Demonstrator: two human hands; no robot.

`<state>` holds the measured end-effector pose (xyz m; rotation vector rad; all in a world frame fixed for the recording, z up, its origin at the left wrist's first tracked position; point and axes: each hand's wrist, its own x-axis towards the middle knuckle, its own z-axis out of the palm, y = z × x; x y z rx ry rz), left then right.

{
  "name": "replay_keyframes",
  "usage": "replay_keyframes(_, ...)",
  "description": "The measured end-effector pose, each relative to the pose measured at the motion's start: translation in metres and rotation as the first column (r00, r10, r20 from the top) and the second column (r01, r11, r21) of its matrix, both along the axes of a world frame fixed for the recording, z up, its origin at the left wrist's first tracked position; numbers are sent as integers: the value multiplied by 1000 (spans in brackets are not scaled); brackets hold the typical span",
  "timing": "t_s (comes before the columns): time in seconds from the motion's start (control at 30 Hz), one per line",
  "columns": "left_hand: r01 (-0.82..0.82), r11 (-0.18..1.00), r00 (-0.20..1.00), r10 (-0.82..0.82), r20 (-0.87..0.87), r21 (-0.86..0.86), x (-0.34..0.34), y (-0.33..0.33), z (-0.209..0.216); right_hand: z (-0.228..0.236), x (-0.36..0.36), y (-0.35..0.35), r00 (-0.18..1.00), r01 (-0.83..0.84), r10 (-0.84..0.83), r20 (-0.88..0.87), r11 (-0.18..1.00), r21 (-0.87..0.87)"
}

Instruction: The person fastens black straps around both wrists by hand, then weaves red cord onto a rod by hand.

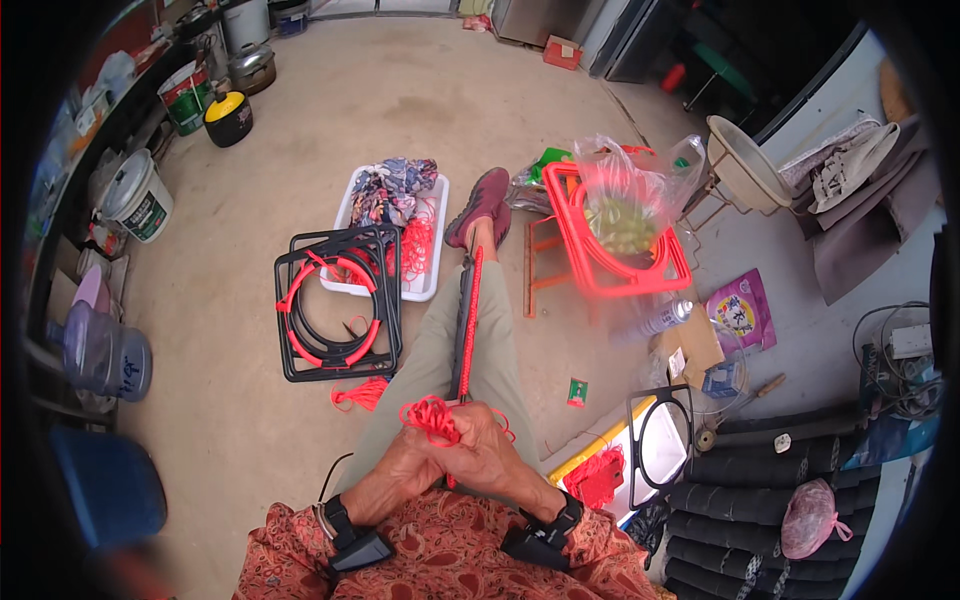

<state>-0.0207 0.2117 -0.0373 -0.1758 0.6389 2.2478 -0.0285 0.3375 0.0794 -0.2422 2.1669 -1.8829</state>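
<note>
Over my lap my two hands meet, fingers closed. A looped bundle of red cord (432,420) sticks up between them. My left hand (402,468) grips this bundle, and my right hand (484,448) is pressed against the same cord. From the hands a narrow black frame (467,325), seen edge-on, runs along my legs with red cord wound tightly on it. Whether my right fingers also hold the frame is hidden. By my left knee stand black square frames (338,305) with round openings, partly wrapped in red. A loose red cord hank (362,394) lies below them.
A white tray (430,285) with cloth and red cord sits ahead. At right, a red stool (565,190) bears a bag of green produce. A white box (655,440) with red cord, another black frame (662,440) and black rolls (740,500) lie near my right.
</note>
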Motion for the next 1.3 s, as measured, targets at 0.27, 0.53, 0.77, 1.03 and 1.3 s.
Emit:
replay_keyframes(0.27, -326, 880, 901, 178, -396, -347, -20, 6, 57, 25, -3, 14, 997, 52, -52, 49, 999, -5)
replay_keyframes(0.53, -306, 847, 924, 155, -349, -434, -41, 0, 61, 19, -12, 45, 956, 288, -293, -9, 933, 214)
replay_keyframes(0.77, -182, 886, 983, 156, -96, -427, -46, -18, 44, -30, 54, 52, 964, 253, -264, -23, 890, 379)
replay_keyframes(1.03, -208, 922, 970, 152, -190, -326, -46, -20, 54, -43, 76, 53, 993, -71, 103, -53, 902, 425)
replay_keyframes(1.3, -195, 894, 939, 52, -339, -403, -50, -23, 74, -43, 62, 55, 970, 12, 113, -213, 861, 509)
